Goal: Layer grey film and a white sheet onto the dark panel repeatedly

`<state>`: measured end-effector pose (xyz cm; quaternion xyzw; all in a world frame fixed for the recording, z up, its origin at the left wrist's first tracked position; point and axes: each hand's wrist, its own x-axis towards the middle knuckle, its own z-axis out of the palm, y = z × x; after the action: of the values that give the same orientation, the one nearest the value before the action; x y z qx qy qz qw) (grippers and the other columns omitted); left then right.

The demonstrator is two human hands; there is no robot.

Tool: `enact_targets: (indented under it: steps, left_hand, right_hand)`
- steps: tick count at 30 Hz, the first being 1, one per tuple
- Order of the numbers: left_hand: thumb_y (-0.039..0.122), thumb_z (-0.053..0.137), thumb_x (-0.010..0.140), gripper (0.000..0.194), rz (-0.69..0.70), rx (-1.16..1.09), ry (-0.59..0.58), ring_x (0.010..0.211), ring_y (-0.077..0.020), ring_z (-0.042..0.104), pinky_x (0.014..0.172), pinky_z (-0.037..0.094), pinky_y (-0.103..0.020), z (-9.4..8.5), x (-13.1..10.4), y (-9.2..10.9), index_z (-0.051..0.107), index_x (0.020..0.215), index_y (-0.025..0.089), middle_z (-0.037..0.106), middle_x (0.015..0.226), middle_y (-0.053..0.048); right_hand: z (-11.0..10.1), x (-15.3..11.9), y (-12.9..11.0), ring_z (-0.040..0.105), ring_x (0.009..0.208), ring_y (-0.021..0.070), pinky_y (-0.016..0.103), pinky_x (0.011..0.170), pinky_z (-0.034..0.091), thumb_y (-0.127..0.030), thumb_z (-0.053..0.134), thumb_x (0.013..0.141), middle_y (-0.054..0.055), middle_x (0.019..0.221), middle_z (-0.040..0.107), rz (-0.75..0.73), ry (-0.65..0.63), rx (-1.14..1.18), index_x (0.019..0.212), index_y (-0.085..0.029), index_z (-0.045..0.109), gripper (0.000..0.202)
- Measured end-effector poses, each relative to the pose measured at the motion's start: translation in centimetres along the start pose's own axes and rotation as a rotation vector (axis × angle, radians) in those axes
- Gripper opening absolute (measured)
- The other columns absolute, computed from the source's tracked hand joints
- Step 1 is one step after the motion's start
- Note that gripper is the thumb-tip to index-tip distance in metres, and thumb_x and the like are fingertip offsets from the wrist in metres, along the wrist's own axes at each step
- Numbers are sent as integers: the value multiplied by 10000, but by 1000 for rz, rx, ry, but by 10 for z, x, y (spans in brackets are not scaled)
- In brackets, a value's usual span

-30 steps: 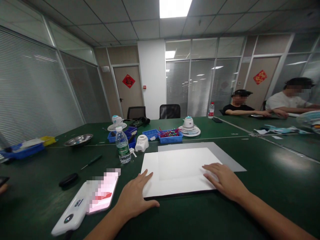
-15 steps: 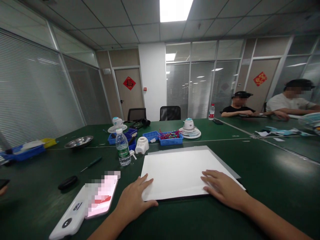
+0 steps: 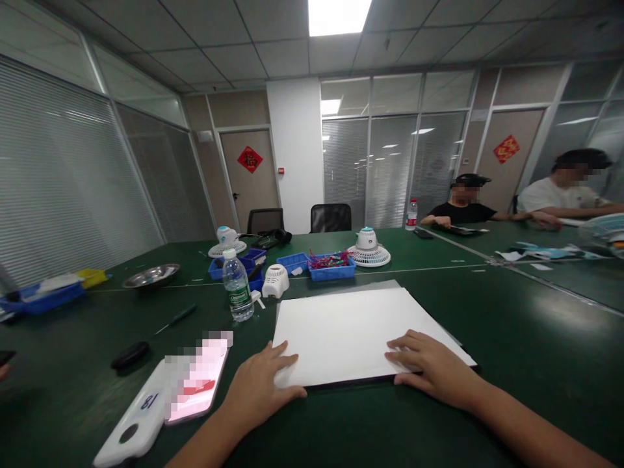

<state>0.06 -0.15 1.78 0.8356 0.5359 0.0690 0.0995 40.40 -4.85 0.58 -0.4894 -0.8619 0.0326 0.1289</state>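
Note:
A large white sheet (image 3: pixel 341 331) lies flat on a dark board, with a grey edge showing behind it, on the green table (image 3: pixel 370 429). My left hand (image 3: pixel 263 383) rests at the sheet's near left corner, fingers spread, fingertips on the paper. Over the near right part lies my right hand (image 3: pixel 429 367), its fingers apart and touching the sheet. Neither hand grips anything. Left of my left hand are a phone with a pink screen (image 3: pixel 199 387) and a white device marked 18 (image 3: pixel 131 416).
Behind the sheet stand a water bottle (image 3: pixel 238 286), a white housing (image 3: pixel 275 281), a blue tray of wires (image 3: pixel 331 268) and a small fan (image 3: pixel 368 248). A screwdriver (image 3: pixel 178 318) and metal dish (image 3: pixel 152 276) lie left. Two people sit at the far right.
My right hand has shifted slightly left over the sheet. The sheet's grey backing shows less at its right edge. One seated person's hand has moved left.

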Motion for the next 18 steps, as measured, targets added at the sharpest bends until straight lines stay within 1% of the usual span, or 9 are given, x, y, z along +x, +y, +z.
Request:
enact_targets:
  steps: [2,3,6,8,9,11,13,16,18]
  left_hand:
    - [747,630,802,655,8,0,5,1453,-321,410,1184,354,-485,1,0,-1,642,1340,374,470,1542,-1]
    - [730,599,838,615,12,-3,7,1451,-313,414,1184,355,-481,1,0,-1,643,1339,376,473,1539,1]
    - [664,478,942,510,26,-16,26,1448,-287,422,1183,357,-469,2,-1,-2,648,1331,382,489,1527,5]
    - [617,387,994,484,31,-18,34,1449,-280,418,1176,366,-469,3,0,-1,657,1321,384,500,1520,8]
    - [599,351,1010,486,31,-16,33,1450,-281,414,1172,371,-472,3,0,-1,663,1314,383,503,1518,9]
    - [563,312,1027,494,24,-4,24,1453,-288,405,1165,379,-476,3,0,0,671,1308,371,503,1517,8]
    - [528,303,1034,493,16,6,18,1457,-288,400,1169,375,-473,3,0,1,672,1311,354,501,1518,10]
    - [506,299,1038,488,15,-1,17,1461,-284,395,1184,355,-468,2,-1,1,660,1327,348,489,1526,16]
    - [520,302,1037,483,22,-12,7,1466,-293,385,1190,346,-478,2,-1,1,646,1340,366,470,1540,22]
  right_hand:
    - [5,0,10,540,1296,297,528,1103,411,-637,531,930,46,1420,602,40,55,-12,1379,-369,611,530]
    - [8,-1,17,508,1334,302,537,1121,388,-652,517,928,56,1452,575,97,99,-34,1387,-352,606,555]
    - [15,-5,45,465,1375,337,566,1139,346,-699,441,927,113,1458,561,416,265,-103,1347,-251,647,647]
    - [16,-9,62,528,1305,367,586,1095,385,-707,397,929,153,1373,622,601,326,-103,1300,-191,676,694]
    - [15,-12,69,572,1249,372,583,1059,421,-709,385,929,158,1320,656,652,337,-86,1277,-180,687,702]
    - [12,-17,78,641,1139,353,541,978,491,-709,348,940,141,1238,703,696,341,-37,1243,-189,706,700]
    - [8,-20,82,671,1083,317,476,921,530,-710,293,956,120,1208,720,737,362,16,1223,-198,717,716]
    - [2,-22,83,665,1094,300,429,901,533,-721,246,959,116,1237,708,802,439,62,1210,-186,721,758]
    - [-1,-23,83,667,1069,297,420,880,526,-735,252,949,94,1223,715,830,489,76,1148,-212,746,746]
